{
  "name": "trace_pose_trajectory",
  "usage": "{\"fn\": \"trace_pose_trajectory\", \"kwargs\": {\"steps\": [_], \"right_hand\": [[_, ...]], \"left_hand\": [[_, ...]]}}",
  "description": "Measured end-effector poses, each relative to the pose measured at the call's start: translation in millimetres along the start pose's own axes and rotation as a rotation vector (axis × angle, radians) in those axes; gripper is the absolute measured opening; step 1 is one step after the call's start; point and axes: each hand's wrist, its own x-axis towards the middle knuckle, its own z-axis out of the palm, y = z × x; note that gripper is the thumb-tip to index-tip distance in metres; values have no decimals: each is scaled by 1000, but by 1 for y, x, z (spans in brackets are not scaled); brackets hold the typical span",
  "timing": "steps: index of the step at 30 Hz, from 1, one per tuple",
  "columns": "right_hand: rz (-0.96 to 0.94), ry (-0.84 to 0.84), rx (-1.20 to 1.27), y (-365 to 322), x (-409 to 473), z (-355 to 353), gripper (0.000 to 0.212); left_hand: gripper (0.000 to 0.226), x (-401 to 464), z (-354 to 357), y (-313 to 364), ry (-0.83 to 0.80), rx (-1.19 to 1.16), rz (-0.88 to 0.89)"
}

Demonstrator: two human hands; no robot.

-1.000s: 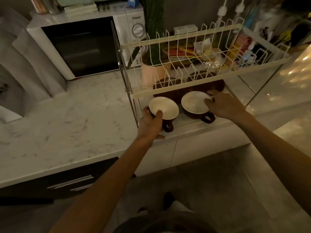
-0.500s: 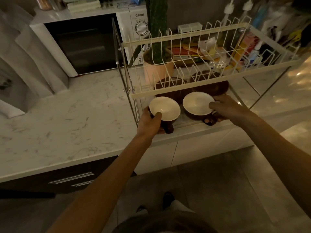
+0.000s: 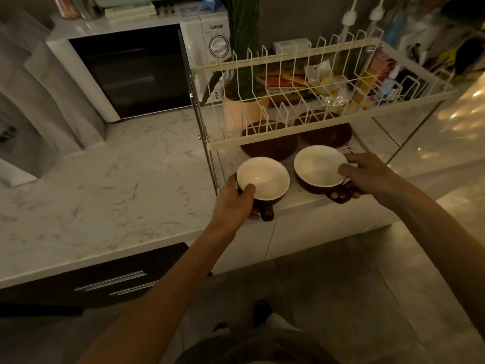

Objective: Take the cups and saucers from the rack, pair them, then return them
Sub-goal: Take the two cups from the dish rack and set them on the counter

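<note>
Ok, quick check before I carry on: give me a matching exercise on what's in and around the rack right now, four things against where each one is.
Things:
1. left cup
2. right cup
3. two brown saucers
4. potted plant

Places:
A. behind the rack, seen through its wires
B. held at the rim by the left hand
C. lying flat on the lower shelf, behind the cups
D. held by the right hand, a finger through its handle

Pairs: 1-B, 2-D, 3-C, 4-A
</note>
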Motion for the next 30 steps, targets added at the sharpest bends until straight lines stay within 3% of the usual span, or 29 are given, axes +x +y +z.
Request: {"fn": "trace_pose_trajectory", "kwargs": {"steps": [16, 30], "right_hand": [[3, -101, -9, 10, -61, 39, 41], [-49, -257, -39, -23, -93, 130, 44]], "left_hand": [[46, -66, -58, -36, -95, 80, -28], [48, -96, -137, -85, 73, -29, -121]]}}
